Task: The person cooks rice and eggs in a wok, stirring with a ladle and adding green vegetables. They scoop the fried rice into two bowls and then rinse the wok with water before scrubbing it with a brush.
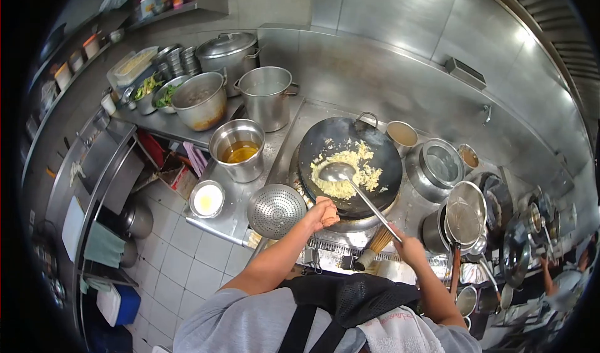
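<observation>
A black wok (312, 142) sits on the burner with crumbly yellow food (356, 159) in it, like scrambled egg or egg rice. My left hand (317, 217) is closed around a folded pinkish cloth (329, 212) at the wok's near rim; any handle under it is hidden. In my right hand (409, 250) is the long handle of a steel ladle (337, 172). The ladle's bowl rests on the food, left of the wok's middle. Below the wok, near my right hand, lies a bamboo brush (379, 239).
Left of the wok are a perforated strainer (277, 212), a pot of yellow oil (240, 165) and a small bowl of white stuff (207, 200). Several pots line the back left. On the right stand a lidded-looking steel pot (440, 163) and mesh strainers (465, 210). Another person (565, 281) is at far right.
</observation>
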The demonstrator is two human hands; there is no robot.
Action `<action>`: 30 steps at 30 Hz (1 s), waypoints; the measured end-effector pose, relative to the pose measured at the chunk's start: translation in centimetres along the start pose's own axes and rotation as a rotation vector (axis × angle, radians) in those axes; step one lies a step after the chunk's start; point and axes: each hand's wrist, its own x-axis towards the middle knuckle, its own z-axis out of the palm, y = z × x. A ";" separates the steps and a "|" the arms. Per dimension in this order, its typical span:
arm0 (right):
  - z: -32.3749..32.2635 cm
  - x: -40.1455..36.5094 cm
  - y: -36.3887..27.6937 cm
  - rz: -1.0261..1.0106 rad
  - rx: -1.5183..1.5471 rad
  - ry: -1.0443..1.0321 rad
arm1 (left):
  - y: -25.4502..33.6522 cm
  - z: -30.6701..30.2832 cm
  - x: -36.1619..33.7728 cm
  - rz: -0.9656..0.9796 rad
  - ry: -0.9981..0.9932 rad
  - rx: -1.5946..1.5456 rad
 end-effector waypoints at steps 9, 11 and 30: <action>-2.5 -13.6 -1.9 -0.055 0.529 0.274 | -0.3 5.8 -11.6 -0.055 0.093 -0.039; -5.6 -17.2 -3.4 -0.061 0.687 0.025 | -0.4 6.0 -13.5 -0.010 0.132 -0.094; -3.5 -19.4 -5.2 -0.046 0.537 0.012 | -1.0 1.7 -12.3 0.071 0.098 0.144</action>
